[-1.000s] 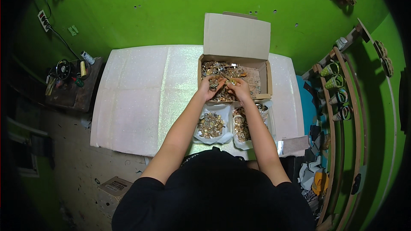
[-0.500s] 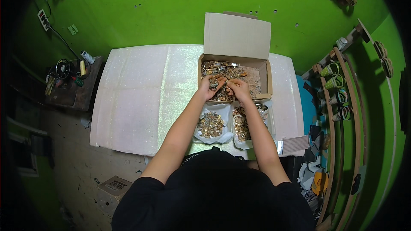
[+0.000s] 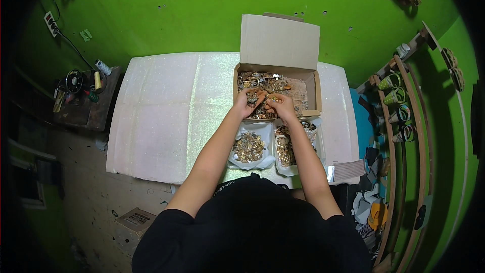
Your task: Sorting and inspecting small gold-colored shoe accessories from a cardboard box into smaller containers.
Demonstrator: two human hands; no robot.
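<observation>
Over the front part of an open cardboard box [image 3: 317,91], my left hand [image 3: 243,103] is cupped palm up with small metal pieces [image 3: 251,97] lying in it. My right hand [image 3: 282,106] is close beside it, fingertips pinched together on a small gold-coloured piece [image 3: 274,99] too small to make out fully. Beneath both hands the box holds a heap of mixed metal buckles and fittings [image 3: 260,79], partly hidden by them. Nearer me stand a plastic-lined tray [image 3: 234,164] of small metal bits [image 3: 249,146] and another lined tray [image 3: 289,173] of larger gold-coloured fittings [image 3: 284,147], partly under my right forearm.
The box's raised lid [image 3: 280,39] stands near the green wall [image 3: 202,25]. A pale shimmering sheet covers the table [image 3: 151,116]. A grey ribbed piece [image 3: 348,171] lies at its right front corner. A wooden rack with sandals [image 3: 394,97] is at right; thread spools [image 3: 103,67] stand left.
The fingers of my right hand have shifted slightly, and gold-coloured bits now show by its fingertips. My left hand has stayed in almost the same place.
</observation>
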